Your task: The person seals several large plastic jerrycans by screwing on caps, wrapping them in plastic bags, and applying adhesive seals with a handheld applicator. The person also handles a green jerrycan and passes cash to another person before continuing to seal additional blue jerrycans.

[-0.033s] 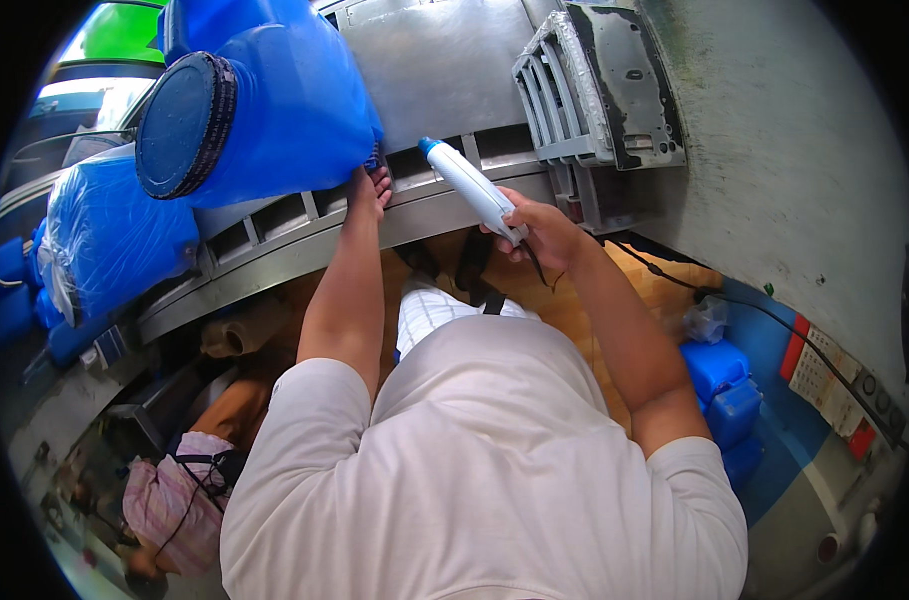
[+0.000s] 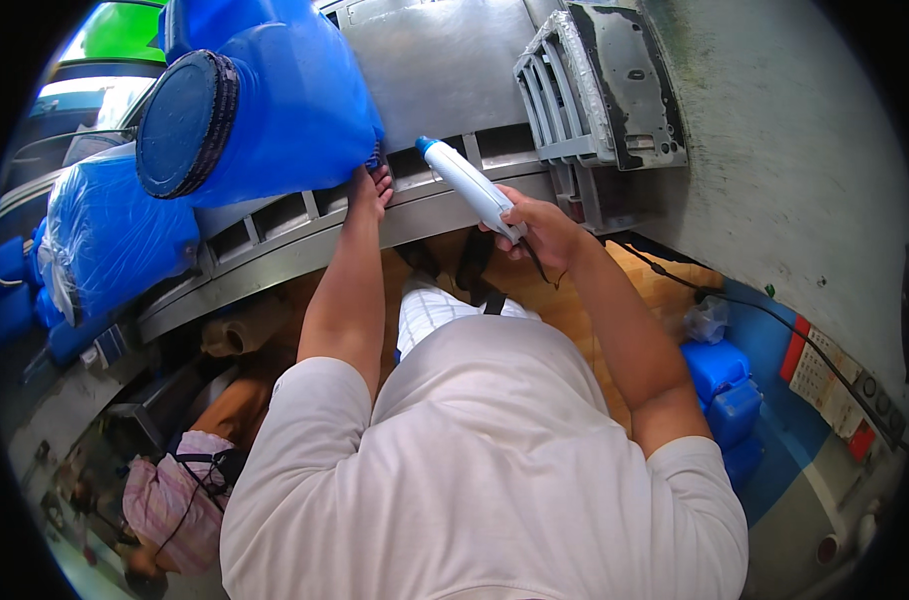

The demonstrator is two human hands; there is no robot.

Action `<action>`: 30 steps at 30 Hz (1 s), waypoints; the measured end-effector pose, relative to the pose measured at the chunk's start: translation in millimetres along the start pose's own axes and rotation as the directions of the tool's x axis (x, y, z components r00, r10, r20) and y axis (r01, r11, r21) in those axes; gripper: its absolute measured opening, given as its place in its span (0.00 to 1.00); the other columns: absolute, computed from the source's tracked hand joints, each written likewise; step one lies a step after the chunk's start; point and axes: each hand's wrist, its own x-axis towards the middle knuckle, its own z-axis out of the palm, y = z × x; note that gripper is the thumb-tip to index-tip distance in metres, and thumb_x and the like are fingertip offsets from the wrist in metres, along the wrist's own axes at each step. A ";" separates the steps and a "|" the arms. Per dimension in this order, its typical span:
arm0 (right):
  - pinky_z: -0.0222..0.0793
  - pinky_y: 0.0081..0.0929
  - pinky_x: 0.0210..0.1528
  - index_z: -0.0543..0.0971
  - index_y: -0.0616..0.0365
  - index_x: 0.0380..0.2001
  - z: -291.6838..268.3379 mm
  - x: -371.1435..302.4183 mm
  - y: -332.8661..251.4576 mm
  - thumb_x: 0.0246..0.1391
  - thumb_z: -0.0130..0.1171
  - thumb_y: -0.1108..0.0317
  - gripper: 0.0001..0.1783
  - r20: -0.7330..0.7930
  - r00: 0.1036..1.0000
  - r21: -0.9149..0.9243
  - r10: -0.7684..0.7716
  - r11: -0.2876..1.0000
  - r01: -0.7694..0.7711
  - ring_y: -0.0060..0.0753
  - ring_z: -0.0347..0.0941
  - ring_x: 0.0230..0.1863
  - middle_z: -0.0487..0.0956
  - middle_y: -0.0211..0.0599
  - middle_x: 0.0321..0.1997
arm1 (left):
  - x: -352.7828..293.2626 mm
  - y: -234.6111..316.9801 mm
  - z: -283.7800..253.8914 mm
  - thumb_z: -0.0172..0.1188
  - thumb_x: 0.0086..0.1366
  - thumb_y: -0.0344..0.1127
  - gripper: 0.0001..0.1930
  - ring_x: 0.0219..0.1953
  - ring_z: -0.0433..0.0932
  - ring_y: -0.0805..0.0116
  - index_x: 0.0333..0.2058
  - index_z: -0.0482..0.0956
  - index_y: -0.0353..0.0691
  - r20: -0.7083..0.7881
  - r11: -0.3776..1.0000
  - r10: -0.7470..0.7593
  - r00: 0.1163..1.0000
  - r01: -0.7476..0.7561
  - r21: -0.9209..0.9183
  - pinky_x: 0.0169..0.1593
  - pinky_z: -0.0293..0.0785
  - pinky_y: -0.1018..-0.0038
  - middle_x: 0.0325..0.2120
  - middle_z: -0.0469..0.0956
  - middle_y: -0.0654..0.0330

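A large blue plastic drum (image 2: pixel 294 110) lies tilted on the metal bench, its dark blue round screw lid (image 2: pixel 180 126) facing left. My left hand (image 2: pixel 374 188) is at the drum's lower right corner, gripping it there; some fingers are hidden behind the drum and others show curled beside it. In my right hand (image 2: pixel 536 226) is a white, tube-shaped corded hand tool (image 2: pixel 464 182) with a blue tip. Its tip points up and left, toward the drum but apart from it. A black cord hangs from the end by my palm.
The metal bench (image 2: pixel 439 70) has a slotted front edge. A grey slatted frame (image 2: pixel 564 95) stands at its right end. Plastic-wrapped blue containers (image 2: pixel 124 235) are at left. Blue jugs (image 2: pixel 729 400) stand at right beneath a black cable (image 2: pixel 764 303). Another person (image 2: pixel 179 490) is at lower left.
The white tool's tip has shifted very slightly left. My left hand and the drum look nearly unmoved.
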 end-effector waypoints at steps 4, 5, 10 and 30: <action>0.60 0.16 0.25 0.60 0.48 0.70 0.8 20.1 -4.2 0.57 0.55 0.52 0.39 0.002 1.000 -0.058 0.028 0.998 -0.028 0.17 0.67 0.30 0.74 0.33 0.43 | -2.4 1.1 -0.9 0.54 0.63 0.70 0.28 0.40 0.75 0.67 0.46 0.75 0.52 0.018 1.000 -0.018 1.000 0.018 -0.009 0.57 0.65 0.58 0.35 0.81 0.66; 0.60 0.16 0.25 0.60 0.48 0.69 1.7 23.9 -5.0 0.56 0.56 0.52 0.39 -0.006 0.999 -0.065 0.048 0.997 -0.048 0.17 0.67 0.29 0.75 0.32 0.43 | -3.8 1.9 -0.8 0.55 0.63 0.70 0.28 0.40 0.75 0.67 0.45 0.75 0.52 0.026 1.000 -0.017 1.000 0.017 -0.012 0.57 0.65 0.58 0.35 0.81 0.66; 0.62 0.19 0.25 0.63 0.50 0.66 11.6 44.0 -4.9 0.55 0.62 0.57 0.37 -0.041 0.998 -0.155 0.055 0.986 -0.060 0.18 0.66 0.26 0.75 0.32 0.40 | -11.0 4.2 1.8 0.60 0.59 0.69 0.28 0.38 0.73 0.69 0.42 0.77 0.52 0.010 0.998 -0.033 0.999 0.033 -0.049 0.54 0.65 0.61 0.33 0.80 0.68; 0.64 0.18 0.25 0.63 0.48 0.66 9.0 62.4 19.1 0.55 0.62 0.53 0.37 -0.017 0.999 -0.023 0.036 0.999 -0.037 0.16 0.66 0.23 0.78 0.33 0.41 | -7.9 2.7 12.7 0.60 0.61 0.66 0.27 0.49 0.74 0.61 0.44 0.76 0.49 -0.023 0.976 -0.104 0.994 0.097 -0.197 0.62 0.60 0.58 0.39 0.79 0.63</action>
